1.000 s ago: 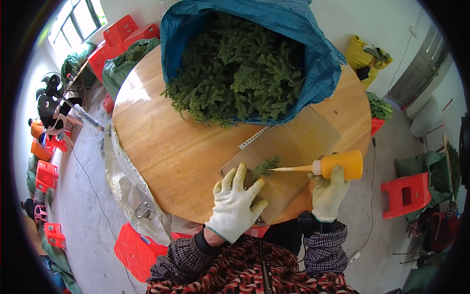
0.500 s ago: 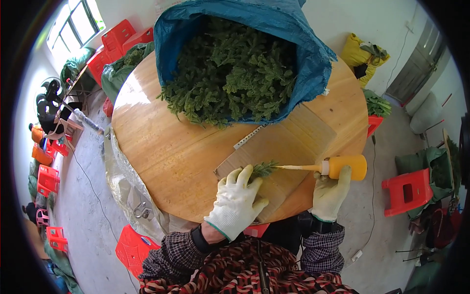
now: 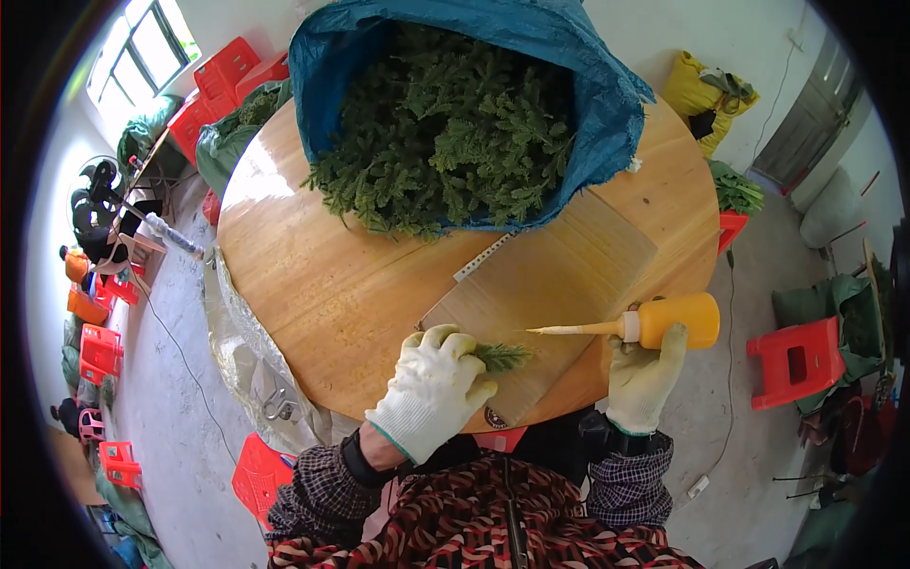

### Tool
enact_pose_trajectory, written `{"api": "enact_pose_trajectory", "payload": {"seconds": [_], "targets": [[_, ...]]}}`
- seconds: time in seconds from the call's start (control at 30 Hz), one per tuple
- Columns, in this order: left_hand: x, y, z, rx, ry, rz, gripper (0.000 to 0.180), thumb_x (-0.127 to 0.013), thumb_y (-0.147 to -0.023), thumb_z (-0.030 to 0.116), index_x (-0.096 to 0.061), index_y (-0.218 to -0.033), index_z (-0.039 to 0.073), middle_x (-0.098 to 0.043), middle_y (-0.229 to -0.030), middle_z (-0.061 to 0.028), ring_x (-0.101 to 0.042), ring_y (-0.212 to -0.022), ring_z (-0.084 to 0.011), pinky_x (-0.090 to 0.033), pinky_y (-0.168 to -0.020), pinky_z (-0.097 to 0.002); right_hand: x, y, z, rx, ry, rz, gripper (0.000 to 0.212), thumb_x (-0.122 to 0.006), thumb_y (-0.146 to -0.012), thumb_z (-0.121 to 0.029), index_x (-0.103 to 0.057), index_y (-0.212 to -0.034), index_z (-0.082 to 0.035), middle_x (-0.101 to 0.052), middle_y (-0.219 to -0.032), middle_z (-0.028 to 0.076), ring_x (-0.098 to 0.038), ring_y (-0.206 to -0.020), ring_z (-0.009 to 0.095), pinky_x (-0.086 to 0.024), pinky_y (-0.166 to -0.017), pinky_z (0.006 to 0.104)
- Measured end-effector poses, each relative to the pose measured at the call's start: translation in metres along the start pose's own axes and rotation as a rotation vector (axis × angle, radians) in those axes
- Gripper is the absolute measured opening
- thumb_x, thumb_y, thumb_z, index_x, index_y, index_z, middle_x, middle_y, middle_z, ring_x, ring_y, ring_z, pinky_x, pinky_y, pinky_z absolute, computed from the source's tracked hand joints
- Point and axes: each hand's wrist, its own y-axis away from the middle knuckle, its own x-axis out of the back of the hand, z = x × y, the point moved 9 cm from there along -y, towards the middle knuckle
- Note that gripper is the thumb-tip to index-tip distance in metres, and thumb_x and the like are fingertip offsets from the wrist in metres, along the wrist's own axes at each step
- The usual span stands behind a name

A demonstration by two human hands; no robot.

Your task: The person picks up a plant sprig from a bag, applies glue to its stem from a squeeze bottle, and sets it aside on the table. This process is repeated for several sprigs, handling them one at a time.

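White knitted gloves cover both my hands. My left hand (image 3: 431, 391) is closed on a small green fir sprig (image 3: 502, 357), whose needled tip points right, over the near part of a cardboard sheet (image 3: 569, 275). In my right hand (image 3: 646, 381) is a yellow squeeze bottle (image 3: 679, 321), lying on its side with its long pale nozzle (image 3: 573, 329) pointing left. The nozzle tip is above the sprig and apart from it. A blue woven sack (image 3: 607, 133) full of fir branches (image 3: 455, 142) lies with its mouth toward me on the round wooden table (image 3: 322, 284).
A white perforated strip (image 3: 483, 256) lies by the cardboard. Clear plastic sheeting (image 3: 242, 351) with scissors (image 3: 277, 406) hangs at the table's left edge. Red stools (image 3: 798, 362) stand right and left. Cables cross the floor. A yellow sack (image 3: 706, 100) rests by the wall.
My left hand has moved left and slightly down with the sprig, away from the nozzle tip. The bottle stays nearly level in my right hand. The view has shifted slightly.
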Motion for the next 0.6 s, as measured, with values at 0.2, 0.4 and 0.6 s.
{"api": "enact_pose_trajectory", "payload": {"seconds": [0.2,0.4,0.6], "targets": [[-0.007,0.006,-0.004,0.049,0.057,0.125,0.025,-0.071,-0.077,0.022,-0.064,-0.098,0.010,-0.059,-0.113,-0.0072,-0.052,-0.114,-0.0278,-0.042,-0.093,-0.0445,0.003,0.008,0.006,-0.031,0.017,-0.039,0.042,-0.056,-0.094,-0.039,-0.048,-0.124,-0.010,-0.058,-0.111,0.003,-0.058,-0.099,0.018,-0.049,-0.071,0.0313],[-0.007,0.011,0.006,0.028,0.054,0.189,0.031,-0.069,-0.078,0.020,-0.061,-0.106,0.009,-0.058,-0.119,-0.0161,-0.050,-0.118,-0.0334,-0.041,-0.095,-0.0466,-0.001,0.015,0.003,-0.022,0.035,-0.018,0.045,-0.057,-0.093,-0.039,-0.048,-0.123,-0.008,-0.058,-0.108,0.005,-0.059,-0.097,0.019,-0.049,-0.068,0.0317],[-0.011,0.013,0.010,-0.014,-0.015,0.140,0.036,-0.066,-0.081,0.020,-0.059,-0.114,0.009,-0.055,-0.125,-0.0218,-0.047,-0.121,-0.0371,-0.040,-0.098,-0.0472,-0.013,0.021,0.008,-0.001,0.133,-0.118,0.048,-0.059,-0.091,-0.040,-0.047,-0.122,-0.005,-0.059,-0.103,0.010,-0.059,-0.090,0.020,-0.050,-0.065,0.0327]]}}
